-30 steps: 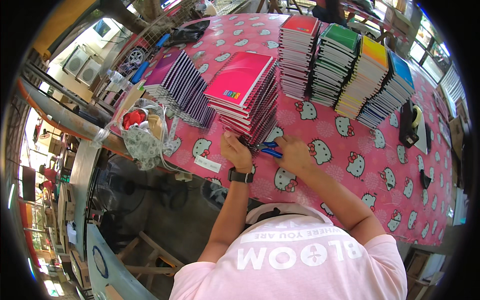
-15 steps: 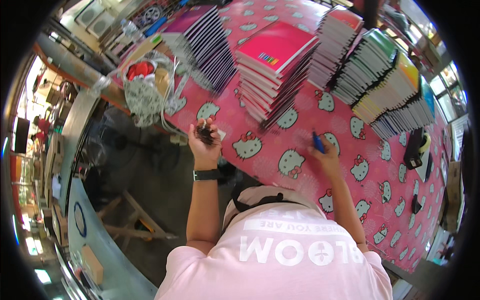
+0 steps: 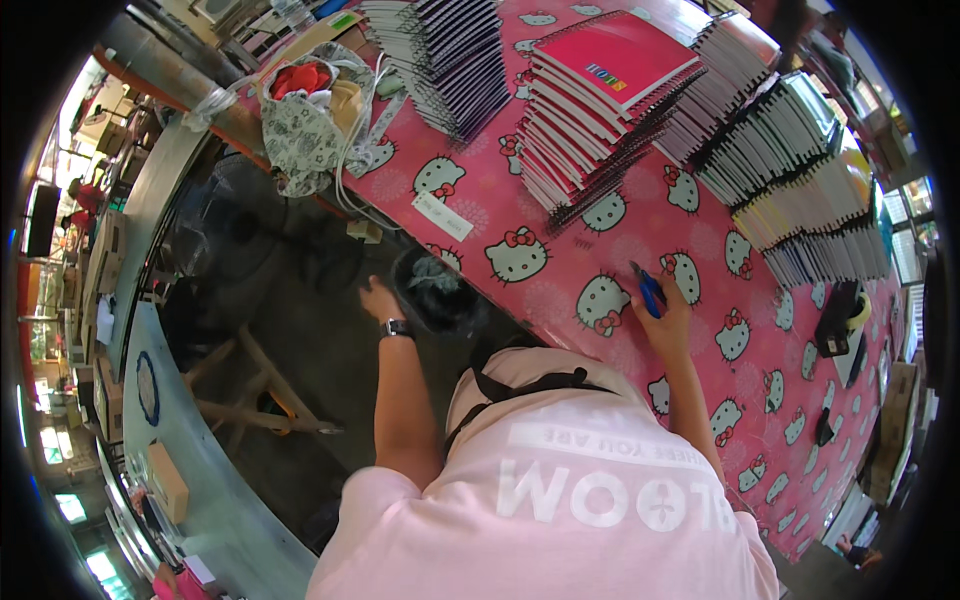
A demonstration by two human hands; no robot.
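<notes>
My right hand (image 3: 667, 312) rests over the pink tabletop (image 3: 560, 340), wrapped round blue-handled pliers (image 3: 650, 292) whose dark jaws point away from me. My left hand (image 3: 380, 300), a watch at its wrist, hangs past the table's edge above the dark floor. Its fingers look spread, and I see nothing in them. Just right of it, a dark bin (image 3: 425, 315) with a black plastic lining holds some greyish scraps (image 3: 436, 273). Ahead of my right hand stands a tall, leaning stack of red spiral notebooks (image 3: 610, 60).
Further notebook stacks flank the red one: purple (image 3: 440, 70) at left, green (image 3: 770, 130) and yellow (image 3: 810, 200) at right. A patterned cloth bag (image 3: 310, 150) sits at the table's left corner. A white label strip (image 3: 443, 216) lies nearby. A tape dispenser (image 3: 838, 318) stands far right.
My left hand has dropped from the table's edge toward the bin, and the dark tangled bundle it held is gone from view. The right hand keeps the pliers. The view has shifted.
</notes>
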